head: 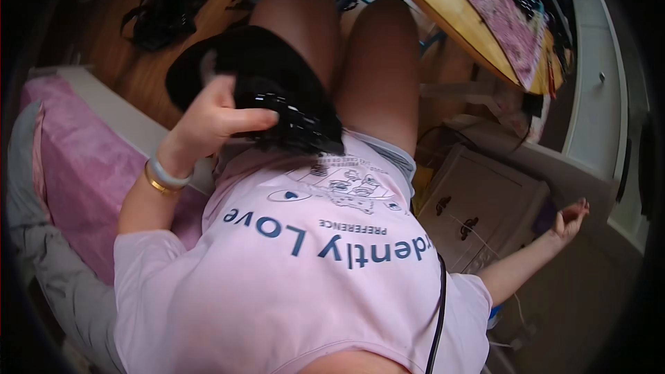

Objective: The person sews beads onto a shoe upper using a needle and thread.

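Note:
My left hand [215,111] grips a black, smooth, rounded item [260,62] with several small shiny black pieces gathered at its lower edge; what it is I cannot tell. It lies over my lap, beside my bare knees, and my thumb rests on top of it while the other fingers are hidden. Off to the right, my right hand [570,221] is held out over the side of a small cabinet [483,192], its fingers loosely curled and apart, with nothing seen in it. A grey band and a gold bracelet circle my left wrist.
A shiny black plastic bag [171,5] lies on the wooden floor. At the upper right stands a yellow-topped table [467,15] with a pink cloth [499,26] and dark beadlike pieces. A pink-covered bed [83,166] is at the left, white drawers [597,72] at the right. A black cable [440,317] crosses my shirt.

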Motion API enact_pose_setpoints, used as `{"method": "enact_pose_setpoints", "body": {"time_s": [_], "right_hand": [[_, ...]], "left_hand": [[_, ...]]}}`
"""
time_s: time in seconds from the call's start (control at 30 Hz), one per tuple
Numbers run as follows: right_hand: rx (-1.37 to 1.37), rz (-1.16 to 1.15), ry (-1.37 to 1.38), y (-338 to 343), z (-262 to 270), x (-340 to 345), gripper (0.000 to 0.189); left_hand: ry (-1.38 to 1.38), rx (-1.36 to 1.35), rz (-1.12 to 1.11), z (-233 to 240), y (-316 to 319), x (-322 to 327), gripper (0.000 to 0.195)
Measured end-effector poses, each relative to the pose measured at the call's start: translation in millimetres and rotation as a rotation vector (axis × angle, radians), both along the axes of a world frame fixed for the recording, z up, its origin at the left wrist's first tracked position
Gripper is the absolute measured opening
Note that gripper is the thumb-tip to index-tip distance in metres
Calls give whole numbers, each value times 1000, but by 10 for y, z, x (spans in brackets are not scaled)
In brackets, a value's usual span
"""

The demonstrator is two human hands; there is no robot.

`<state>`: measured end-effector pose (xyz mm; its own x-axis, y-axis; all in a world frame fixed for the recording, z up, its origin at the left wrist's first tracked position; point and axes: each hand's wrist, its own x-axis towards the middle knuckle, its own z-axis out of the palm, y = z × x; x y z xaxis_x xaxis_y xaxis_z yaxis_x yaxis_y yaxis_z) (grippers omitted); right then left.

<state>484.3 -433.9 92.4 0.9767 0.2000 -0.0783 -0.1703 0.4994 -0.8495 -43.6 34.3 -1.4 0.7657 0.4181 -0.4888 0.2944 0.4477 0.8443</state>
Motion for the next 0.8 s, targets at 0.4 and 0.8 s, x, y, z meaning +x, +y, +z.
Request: {"method": "enact_pose_setpoints", "body": {"time_s": [0.4, 0.8], "right_hand": [[280, -24, 193, 407, -465, -429, 19], [514, 105, 260, 353, -496, -464, 14]], "left_hand": [[-135, 141, 202, 81, 71, -78, 33], [-215, 222, 157, -26, 170, -142, 37]]}}
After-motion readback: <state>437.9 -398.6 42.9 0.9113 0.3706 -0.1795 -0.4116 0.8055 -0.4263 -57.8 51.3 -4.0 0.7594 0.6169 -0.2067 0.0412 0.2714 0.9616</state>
